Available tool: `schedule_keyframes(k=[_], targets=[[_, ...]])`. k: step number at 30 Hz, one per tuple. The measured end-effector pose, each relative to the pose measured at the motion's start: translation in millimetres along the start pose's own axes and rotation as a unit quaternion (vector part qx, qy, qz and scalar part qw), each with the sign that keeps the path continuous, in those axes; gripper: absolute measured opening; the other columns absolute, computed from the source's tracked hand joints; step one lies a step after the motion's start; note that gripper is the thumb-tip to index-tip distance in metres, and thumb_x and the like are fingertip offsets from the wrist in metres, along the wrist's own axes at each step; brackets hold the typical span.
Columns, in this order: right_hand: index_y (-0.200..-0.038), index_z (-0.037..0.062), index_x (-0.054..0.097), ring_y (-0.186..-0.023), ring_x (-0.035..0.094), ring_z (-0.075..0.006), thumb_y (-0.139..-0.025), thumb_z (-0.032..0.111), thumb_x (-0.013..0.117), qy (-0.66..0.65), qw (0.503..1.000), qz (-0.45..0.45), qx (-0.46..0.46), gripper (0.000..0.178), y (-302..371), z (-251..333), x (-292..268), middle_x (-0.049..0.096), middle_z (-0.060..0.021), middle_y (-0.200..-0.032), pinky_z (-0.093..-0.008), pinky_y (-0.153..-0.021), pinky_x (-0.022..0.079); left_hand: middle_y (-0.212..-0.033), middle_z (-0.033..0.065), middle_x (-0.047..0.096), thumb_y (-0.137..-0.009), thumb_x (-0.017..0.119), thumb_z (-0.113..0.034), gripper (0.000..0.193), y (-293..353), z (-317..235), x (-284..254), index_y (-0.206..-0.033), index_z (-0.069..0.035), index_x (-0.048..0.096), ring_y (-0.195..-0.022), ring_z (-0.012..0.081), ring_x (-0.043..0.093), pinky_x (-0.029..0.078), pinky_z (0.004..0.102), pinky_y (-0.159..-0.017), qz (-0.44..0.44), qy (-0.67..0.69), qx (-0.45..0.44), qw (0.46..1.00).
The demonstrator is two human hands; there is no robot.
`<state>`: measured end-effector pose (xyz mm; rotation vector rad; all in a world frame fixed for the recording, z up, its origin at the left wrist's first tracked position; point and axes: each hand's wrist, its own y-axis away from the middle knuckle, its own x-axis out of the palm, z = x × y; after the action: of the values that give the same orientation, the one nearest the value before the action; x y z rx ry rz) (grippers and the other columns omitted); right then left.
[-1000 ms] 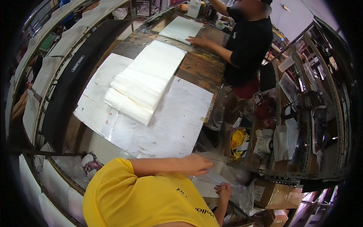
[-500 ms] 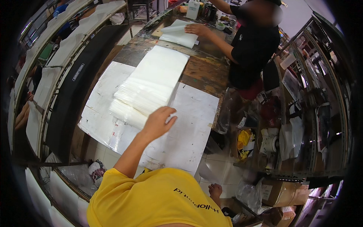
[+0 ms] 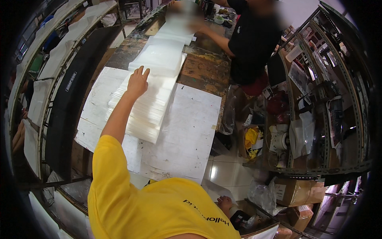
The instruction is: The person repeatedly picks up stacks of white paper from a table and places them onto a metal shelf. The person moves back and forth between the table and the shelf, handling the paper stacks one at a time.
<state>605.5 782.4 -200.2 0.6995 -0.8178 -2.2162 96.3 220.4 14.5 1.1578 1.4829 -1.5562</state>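
Note:
A stack of whitish translucent plastic sheets (image 3: 149, 115) lies on the white-covered near end of the table, its near edges fanned out. My left hand (image 3: 138, 83) reaches over the stack, fingers stretched and slightly apart, fingertips at the near edge of a translucent sheet (image 3: 159, 55) that extends toward the far end. Low at the right, beside my body, my right hand (image 3: 225, 203) has its fingers curled. Next to it is a greyish translucent sheet (image 3: 215, 190); I cannot tell whether the hand grips it. Across the table, a co-worker's hand (image 3: 199, 27) is by the far sheets, partly blurred.
A co-worker in a black shirt (image 3: 254, 44) stands at the far right of the worn wooden table (image 3: 205, 71). Metal shelving (image 3: 302, 103) holds mixed goods on the right, with cardboard boxes (image 3: 300, 193) below. A long black padded cover (image 3: 79, 91) runs along the left.
My left hand has moved forward and left, from the stack's near right corner to over its far part. A translucent sheet now overlaps the stack's far end. The view has shifted slightly.

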Motion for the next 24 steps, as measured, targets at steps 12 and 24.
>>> schedule_keyframes(k=[12,24], targets=[[-0.103,-0.0021,0.049,-0.060,0.059,-0.0224,-0.093,0.010,0.054,-0.003,0.997,-0.023,-0.070,0.016,12,-30,-28,0.058,-0.0157,-0.089,-0.0347,-0.049,0.051,-0.107,0.0128,0.065,-0.089,0.053,-0.012,0.025,-46,34,57,-0.111,-0.008,0.063,-0.102,0.0314,0.063,0.050,0.0479,-0.085,0.178,-0.087,0.001,0.980],[-0.103,0.0046,0.056,-0.078,0.068,-0.0279,-0.079,-0.004,0.060,0.133,0.979,-0.147,-0.053,0.026,-31,-36,-16,0.063,-0.0174,-0.083,-0.0412,-0.060,0.056,-0.081,0.0155,0.062,-0.086,0.054,-0.006,0.010,-36,-118,0,-0.087,-0.005,0.064,-0.079,0.0341,0.063,0.052,0.0459,-0.070,0.001,0.104,0.175,0.979]])
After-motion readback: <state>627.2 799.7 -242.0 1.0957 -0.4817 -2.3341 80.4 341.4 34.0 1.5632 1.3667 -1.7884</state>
